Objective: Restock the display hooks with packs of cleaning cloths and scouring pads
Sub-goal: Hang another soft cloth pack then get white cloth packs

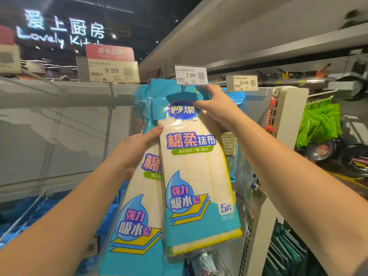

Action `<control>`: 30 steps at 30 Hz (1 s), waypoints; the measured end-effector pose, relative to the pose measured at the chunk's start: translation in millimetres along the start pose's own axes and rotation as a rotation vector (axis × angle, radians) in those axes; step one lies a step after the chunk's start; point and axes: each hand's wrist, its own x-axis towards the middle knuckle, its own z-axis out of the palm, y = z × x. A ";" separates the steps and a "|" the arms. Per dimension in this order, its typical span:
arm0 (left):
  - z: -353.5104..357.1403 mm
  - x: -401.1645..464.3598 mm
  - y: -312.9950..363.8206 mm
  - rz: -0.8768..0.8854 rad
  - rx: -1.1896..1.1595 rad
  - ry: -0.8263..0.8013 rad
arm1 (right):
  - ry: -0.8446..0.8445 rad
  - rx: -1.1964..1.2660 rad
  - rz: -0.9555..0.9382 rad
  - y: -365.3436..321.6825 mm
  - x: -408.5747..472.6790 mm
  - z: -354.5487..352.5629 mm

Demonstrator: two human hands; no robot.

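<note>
Glossy flat cloth pack [197, 176] gripped, right hand [217, 108].

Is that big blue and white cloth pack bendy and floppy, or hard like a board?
Probably floppy: the blue and white plastic pack of cream cleaning cloths holds folded fabric in thin film. It looks light, since the right hand lifts it by its top edge alone. The shiny film may be a bit slippery, so the left hand steadies its side.

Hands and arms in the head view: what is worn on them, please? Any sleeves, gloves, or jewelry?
Both forearms are bare up to the frame edge: no sleeves show. The left hand and right hand wear no gloves. No watch, bracelet or ring is visible. The nails look short and plain.
</note>
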 end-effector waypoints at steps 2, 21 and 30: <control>-1.3 2.8 -1.5 -0.011 0.006 0.020 | 0.009 0.010 0.012 3.0 -1.0 3.6; -61.8 -33.6 -12.3 0.191 0.098 0.331 | 0.101 0.116 0.145 32.5 -28.1 58.2; -99.8 -57.9 -11.8 0.239 0.151 0.453 | 0.090 0.114 0.164 38.9 -3.9 87.2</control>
